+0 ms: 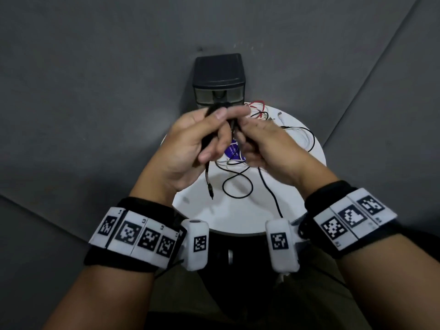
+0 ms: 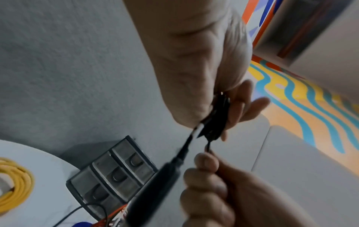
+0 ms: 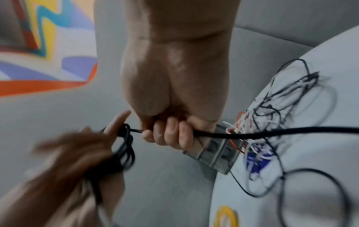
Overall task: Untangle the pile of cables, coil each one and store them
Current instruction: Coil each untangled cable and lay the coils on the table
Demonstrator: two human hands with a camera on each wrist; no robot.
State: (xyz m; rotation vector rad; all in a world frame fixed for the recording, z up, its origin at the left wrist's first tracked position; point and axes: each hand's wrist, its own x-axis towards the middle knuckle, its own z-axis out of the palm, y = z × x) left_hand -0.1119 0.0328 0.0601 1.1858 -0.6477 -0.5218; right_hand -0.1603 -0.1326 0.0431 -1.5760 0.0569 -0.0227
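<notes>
Both hands are raised above the round white table [image 1: 240, 215]. My left hand [image 1: 202, 139] grips a small coil of black cable [image 3: 126, 147], its plug end [image 1: 209, 186] dangling below the palm. My right hand [image 1: 259, 144] curls its fingers round the free run of the same black cable [image 3: 233, 133], a short way from the coil. The rest of the pile [image 1: 269, 125], black, white and red wires tangled together, lies on the table behind the hands. A loose black loop [image 1: 235, 184] rests on the table nearer me.
A dark three-drawer box [image 1: 219, 79] stands at the table's far edge, its drawers [image 2: 116, 173] closed. A coiled yellow cable [image 2: 17, 184] lies on the table. A blue-purple label [image 1: 232, 150] sits under the wires. Grey sofa cushions [image 1: 95, 91] surround the table.
</notes>
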